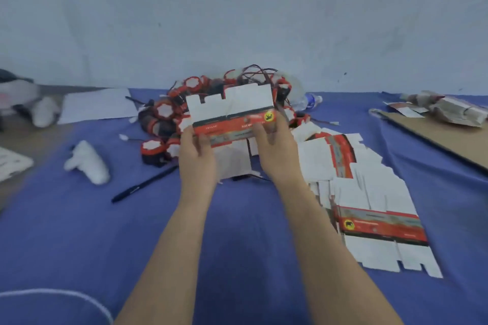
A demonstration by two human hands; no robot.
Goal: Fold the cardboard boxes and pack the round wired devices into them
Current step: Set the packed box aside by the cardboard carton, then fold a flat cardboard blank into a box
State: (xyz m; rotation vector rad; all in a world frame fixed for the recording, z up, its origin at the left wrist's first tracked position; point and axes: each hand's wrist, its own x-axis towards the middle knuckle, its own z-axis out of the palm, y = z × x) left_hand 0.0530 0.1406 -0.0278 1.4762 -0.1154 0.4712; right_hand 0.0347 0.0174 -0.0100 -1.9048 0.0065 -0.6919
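**Printed markings on the carton blanks; no wording is legible.**

The raised carton blank [232, 113] carries a red printed band with rows of white lettering, all too blurred to read. At the band's right end stands a round yellow emblem [268, 116] bearing a black animal figure. The same band appears on the nearest flat carton blank [383, 227] lying on the surface [237, 245]. It has a second yellow emblem [349, 224] at its left end, and its white lettering is likewise unreadable. A blue label [312, 100] wraps the plastic bottle [299, 104] behind, but its print cannot be made out. No brand, number or word can be read.
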